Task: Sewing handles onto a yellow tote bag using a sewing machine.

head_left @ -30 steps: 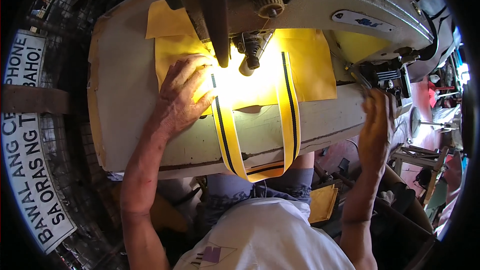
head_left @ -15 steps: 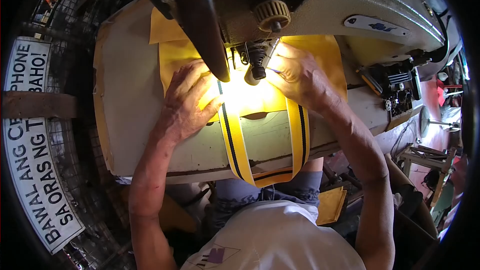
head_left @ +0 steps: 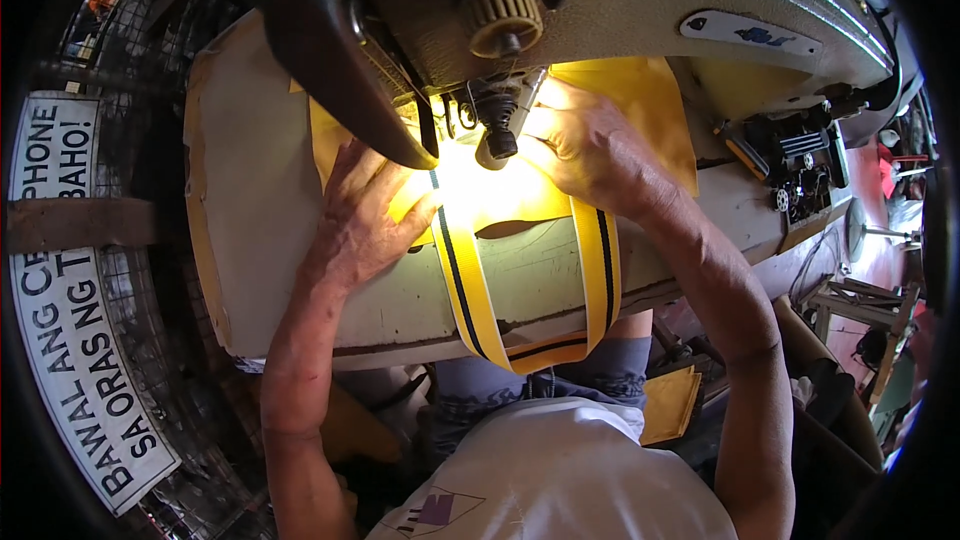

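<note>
My left hand (head_left: 362,208) lies on a yellow panel (head_left: 655,130) left of the sewing needle area, fingers apart. My right hand (head_left: 585,155) is right of the presser mechanism (head_left: 497,120), fingers bent inward; their tips and anything in them are lost in glare. A yellow strap with a dark centre stripe (head_left: 455,280) forms a U from the panel over the table's front edge. The sewing machine's head (head_left: 610,0) stands over the work, and bright lamplight washes out the middle of the panel.
The pale worktable (head_left: 245,190) carries a small tray of metal parts (head_left: 810,175) and an orange-handled tool (head_left: 740,150) at the right. A wire mesh with a printed sign (head_left: 70,340) stands at the left. A pedestal fan (head_left: 870,233) and wooden frames (head_left: 855,310) are at the right.
My right hand has moved leftward from beside the parts tray to the needle area. My left hand stays on the panel. The view has shifted slightly.
</note>
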